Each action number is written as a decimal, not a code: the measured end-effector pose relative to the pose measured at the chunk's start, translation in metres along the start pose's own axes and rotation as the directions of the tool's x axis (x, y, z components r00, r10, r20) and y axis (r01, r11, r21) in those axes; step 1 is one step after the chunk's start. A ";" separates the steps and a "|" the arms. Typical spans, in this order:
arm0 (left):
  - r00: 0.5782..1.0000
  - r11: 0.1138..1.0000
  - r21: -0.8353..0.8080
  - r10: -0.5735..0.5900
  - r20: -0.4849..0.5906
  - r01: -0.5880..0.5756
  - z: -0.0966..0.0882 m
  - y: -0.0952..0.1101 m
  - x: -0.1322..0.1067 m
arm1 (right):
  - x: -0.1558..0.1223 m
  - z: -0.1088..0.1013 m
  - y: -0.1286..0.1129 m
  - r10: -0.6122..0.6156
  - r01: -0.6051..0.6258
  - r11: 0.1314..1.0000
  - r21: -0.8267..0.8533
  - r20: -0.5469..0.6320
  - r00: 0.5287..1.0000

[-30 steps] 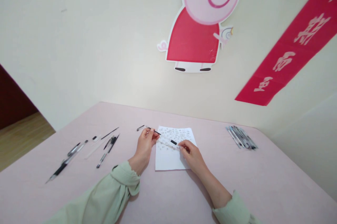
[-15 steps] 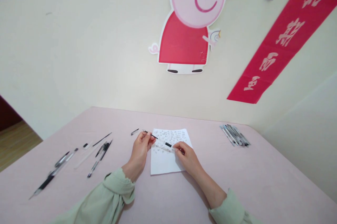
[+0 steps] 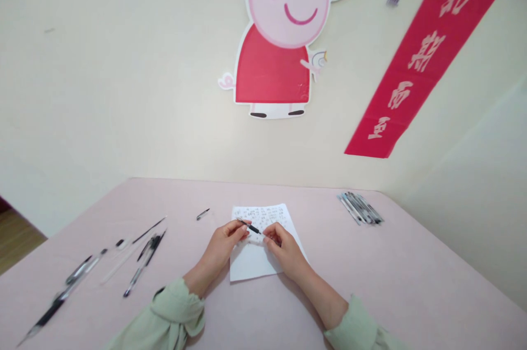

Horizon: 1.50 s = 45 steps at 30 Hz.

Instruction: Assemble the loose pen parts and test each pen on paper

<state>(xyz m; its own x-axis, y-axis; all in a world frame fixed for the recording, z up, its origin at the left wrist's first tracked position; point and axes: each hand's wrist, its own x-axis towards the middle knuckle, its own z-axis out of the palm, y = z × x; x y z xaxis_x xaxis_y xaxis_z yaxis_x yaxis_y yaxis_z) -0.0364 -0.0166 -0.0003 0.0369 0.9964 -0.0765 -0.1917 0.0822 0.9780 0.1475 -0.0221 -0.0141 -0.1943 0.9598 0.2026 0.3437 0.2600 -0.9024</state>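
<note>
My left hand (image 3: pixel 224 241), closed in a pinch, holds a thin dark pen refill (image 3: pixel 242 222) over a sheet of paper (image 3: pixel 255 262). Opposite it, my right hand (image 3: pixel 287 244) is closed around a clear pen barrel, mostly hidden by the fingers, with a black grip (image 3: pixel 253 229) pointing toward the left hand. Refill and barrel are in line and meet between the two hands; how deep the refill sits inside cannot be made out. Handwriting covers the upper part of the white sheet, which lies flat beneath the hands.
Loose pens and pen parts (image 3: pixel 142 267) lie on the left of the pink tablecloth (image 3: pixel 411 284). A small black-clipped cap (image 3: pixel 202 214) sits beyond the left hand. At the back right is a bundle of pens (image 3: pixel 360 208). The wall (image 3: pixel 123 92) rises behind the table.
My hands have come closer together. The refill and the barrel's black grip, apart before, now meet in line. The camera view has shifted slightly to the right.
</note>
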 end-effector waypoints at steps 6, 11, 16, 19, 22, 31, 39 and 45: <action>0.999 0.997 -0.070 0.010 -0.050 -0.013 0.000 0.004 0.000 | 0.002 0.000 0.001 0.011 -0.010 1.000 0.026 -0.021 1.000; 0.999 0.982 -0.184 -0.035 -0.033 0.028 -0.001 -0.002 0.002 | 0.001 -0.001 -0.002 0.018 -0.017 0.999 0.027 -0.021 1.000; 0.999 0.980 -0.195 -0.047 -0.007 0.044 0.000 -0.004 0.002 | 0.000 -0.001 -0.005 -0.001 0.001 1.000 0.012 -0.017 1.000; 0.999 0.981 -0.187 -0.046 -0.011 0.043 0.000 -0.004 0.002 | 0.000 -0.001 -0.006 -0.006 0.007 1.000 0.024 -0.012 1.000; 0.999 0.982 -0.185 -0.046 -0.011 0.043 0.000 -0.004 0.003 | 0.000 -0.002 -0.006 -0.007 0.007 0.999 0.035 -0.006 1.000; 0.999 0.980 -0.195 -0.042 -0.016 0.038 0.002 -0.004 0.003 | -0.001 -0.002 -0.007 -0.008 0.007 1.000 0.004 0.021 1.000; 0.995 0.955 -0.295 -0.032 -0.096 0.003 -0.001 -0.008 0.008 | -0.001 -0.001 -0.005 0.002 -0.002 1.000 0.013 -0.017 1.000; 0.996 0.950 -0.313 -0.036 -0.078 0.009 -0.002 -0.010 0.008 | -0.001 -0.004 -0.008 0.044 -0.042 0.998 -0.040 0.045 0.998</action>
<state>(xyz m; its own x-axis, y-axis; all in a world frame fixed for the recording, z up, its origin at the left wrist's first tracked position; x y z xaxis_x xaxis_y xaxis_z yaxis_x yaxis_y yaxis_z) -0.0358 -0.0098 -0.0105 -0.0330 0.9915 -0.1262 -0.4885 0.0942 0.8675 0.1483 -0.0245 -0.0057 -0.2207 0.9644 0.1456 0.3880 0.2238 -0.8941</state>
